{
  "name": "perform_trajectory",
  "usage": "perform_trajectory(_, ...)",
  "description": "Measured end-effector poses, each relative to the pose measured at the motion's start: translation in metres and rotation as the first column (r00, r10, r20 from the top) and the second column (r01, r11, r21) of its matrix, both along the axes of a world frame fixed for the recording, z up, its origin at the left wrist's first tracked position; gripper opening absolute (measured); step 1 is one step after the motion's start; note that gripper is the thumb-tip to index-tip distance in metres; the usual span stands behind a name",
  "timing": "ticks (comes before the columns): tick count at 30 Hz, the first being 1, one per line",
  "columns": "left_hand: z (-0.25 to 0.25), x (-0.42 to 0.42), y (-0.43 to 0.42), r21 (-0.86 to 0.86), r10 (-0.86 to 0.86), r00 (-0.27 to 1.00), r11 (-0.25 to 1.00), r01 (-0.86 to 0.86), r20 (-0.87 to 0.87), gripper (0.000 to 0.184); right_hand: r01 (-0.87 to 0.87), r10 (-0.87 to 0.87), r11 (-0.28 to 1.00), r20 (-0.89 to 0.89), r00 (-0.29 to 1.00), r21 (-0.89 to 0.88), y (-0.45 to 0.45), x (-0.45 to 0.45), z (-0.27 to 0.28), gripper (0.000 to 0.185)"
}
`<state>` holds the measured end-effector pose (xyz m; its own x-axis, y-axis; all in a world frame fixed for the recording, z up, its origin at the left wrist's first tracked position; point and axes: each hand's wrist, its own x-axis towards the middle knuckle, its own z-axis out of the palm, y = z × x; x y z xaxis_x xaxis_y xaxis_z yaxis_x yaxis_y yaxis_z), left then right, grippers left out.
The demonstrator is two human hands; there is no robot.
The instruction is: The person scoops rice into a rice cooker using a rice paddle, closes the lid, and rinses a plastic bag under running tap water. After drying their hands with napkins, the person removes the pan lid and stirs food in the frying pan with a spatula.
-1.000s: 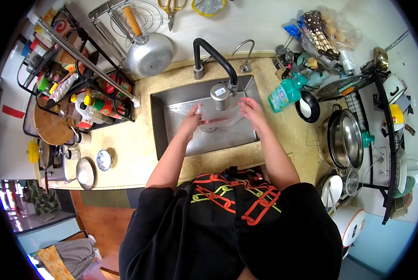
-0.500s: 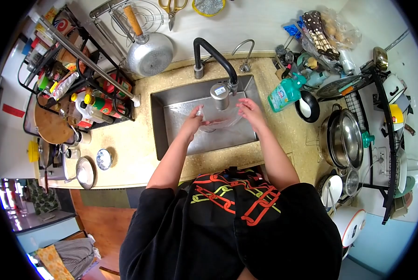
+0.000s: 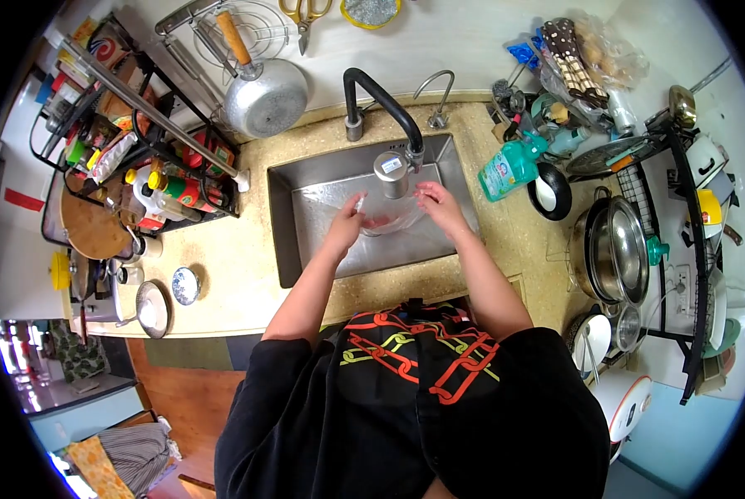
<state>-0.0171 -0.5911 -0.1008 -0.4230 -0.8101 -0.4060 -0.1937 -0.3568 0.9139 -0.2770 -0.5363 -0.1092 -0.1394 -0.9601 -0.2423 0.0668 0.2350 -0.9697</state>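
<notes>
Over the steel sink [image 3: 285, 224], a clear plastic bag [image 3: 399, 218] hangs between my two hands, with something reddish, perhaps meat, showing through it. My left hand [image 3: 346, 224] is closed on the bag's left edge. At the opposite edge, my right hand [image 3: 441, 209] pinches the plastic with bent fingers. Just above the bag is the round silver head of the black faucet [image 3: 391, 166]. Whether water is running I cannot make out.
A green soap bottle [image 3: 509, 169] and a black bowl [image 3: 549, 191] stand right of the sink. Metal basins [image 3: 618, 249] sit farther right. On the left counter are a small bowl [image 3: 186, 285] and a spice rack [image 3: 152, 125]. A pan [image 3: 268, 98] hangs behind.
My right hand has shifted slightly down and left, and my left hand has moved slightly down. The bag hangs a little narrower between them; both hands keep their hold.
</notes>
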Motion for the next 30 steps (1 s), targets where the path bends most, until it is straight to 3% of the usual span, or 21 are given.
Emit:
perform_trajectory(4,-0.019,0.000,-0.002,-0.112,-0.027,0.999,0.993,0.031,0.034,0.047,0.010,-0.010,1.000,0.024,1.000,-0.006,-0.001,0.002,-0.007,0.035)
perform_trajectory(10,-0.028,-0.003,-0.004,-0.136,-0.024,0.999,0.990,0.027,0.025,0.049,0.011,-0.011,1.000,0.031,0.999,-0.002,-0.001,0.002,-0.013,0.032)
perform_trajectory(13,-0.018,-0.005,-0.001,-0.092,-0.021,1.000,0.996,0.021,0.007,0.050,0.009,-0.010,1.000,0.025,1.000,0.023,-0.001,0.000,-0.017,0.032)
perform_trajectory(16,-0.049,-0.005,-0.010,-0.059,0.005,0.999,0.998,-0.007,-0.032,0.057,-0.006,0.006,1.000,0.007,1.000,0.011,-0.003,-0.003,-0.026,0.034)
perform_trajectory(19,-0.043,-0.014,-0.006,-0.027,0.027,0.999,0.999,-0.025,0.041,0.058,-0.058,0.057,0.998,0.028,0.998,0.029,-0.004,0.001,-0.028,0.035)
perform_trajectory(23,-0.043,-0.030,0.003,0.099,0.068,0.993,0.993,-0.058,-0.097,0.062,-0.132,0.128,0.988,0.062,0.990,0.075,0.000,0.019,-0.015,0.035)
perform_trajectory(30,-0.033,-0.040,0.018,0.182,-0.032,0.998,0.982,0.043,-0.061,0.058,-0.355,0.348,0.934,-0.137,0.927,-0.030,0.016,0.062,0.008,0.032)
